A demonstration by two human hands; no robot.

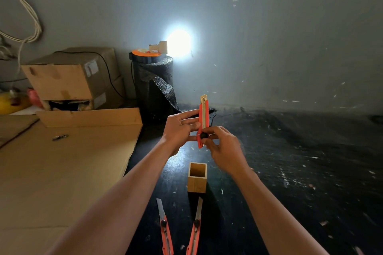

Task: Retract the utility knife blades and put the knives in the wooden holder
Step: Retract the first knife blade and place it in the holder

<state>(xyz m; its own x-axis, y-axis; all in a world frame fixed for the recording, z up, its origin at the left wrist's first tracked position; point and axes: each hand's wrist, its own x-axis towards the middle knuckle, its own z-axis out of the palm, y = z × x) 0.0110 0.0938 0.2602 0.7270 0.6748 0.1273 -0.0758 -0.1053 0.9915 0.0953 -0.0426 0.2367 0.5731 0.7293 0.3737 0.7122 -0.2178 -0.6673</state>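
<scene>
I hold a red utility knife (203, 116) upright above the dark table, its tip pointing up and almost no blade showing. My left hand (179, 130) grips the knife's body from the left. My right hand (222, 147) pinches the black slider knob low on the same knife. Below my hands stands the square wooden holder (197, 178), open at the top and with nothing visible inside. Two more red utility knives lie in front of it, the left knife (164, 227) and the right knife (195, 225), both with their blades extended.
Flat cardboard sheets (62, 163) cover the table's left side, with cardboard boxes (70, 76) stacked behind them. A black bubble-wrap roll (154, 83) with an orange reel and a bright lamp (178, 43) on top stands against the wall. The dark tabletop (300, 161) stretches to the right.
</scene>
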